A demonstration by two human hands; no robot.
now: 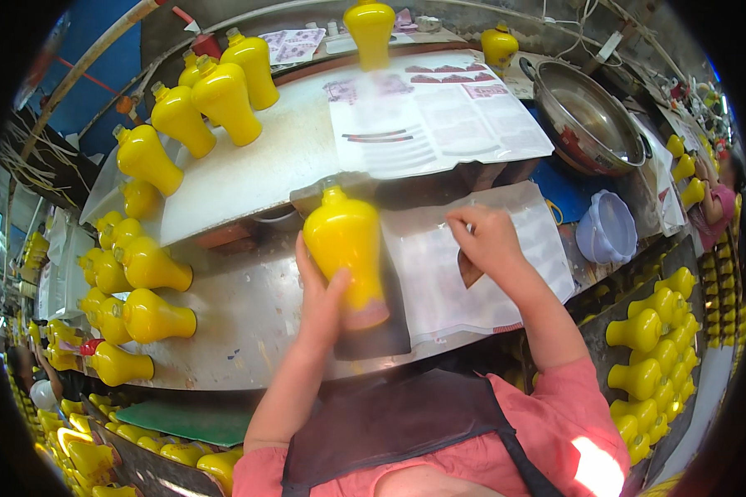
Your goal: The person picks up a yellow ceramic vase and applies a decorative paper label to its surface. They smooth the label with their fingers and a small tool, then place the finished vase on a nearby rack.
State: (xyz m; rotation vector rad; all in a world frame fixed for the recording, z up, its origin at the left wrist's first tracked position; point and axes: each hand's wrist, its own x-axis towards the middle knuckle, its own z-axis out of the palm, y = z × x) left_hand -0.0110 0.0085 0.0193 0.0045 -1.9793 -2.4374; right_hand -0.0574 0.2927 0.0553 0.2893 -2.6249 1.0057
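My left hand [322,302] is wrapped round the lower side of a glossy yellow bottle [344,240], narrow-necked and broad-shouldered. It stands roughly upright, tilted a little, and a pinkish patterned band [365,313] shows near its base. Beneath and beside the bottle is a dark mat [395,319]. Off to the right, my right hand [489,240] is closed on a small flat brown piece [469,270], perhaps a scraper, pointing downward. It hovers over a pale sheet [522,286] on the bench; whether it touches the sheet I cannot tell.
Printed sheets [439,124] lie on the raised white board [282,161]. Yellow bottles [224,103] stand in groups at the left, back and lower right. A wide metal pan [593,116] and a lavender bucket [607,228] sit on the right. Another person [717,211] is at far right.
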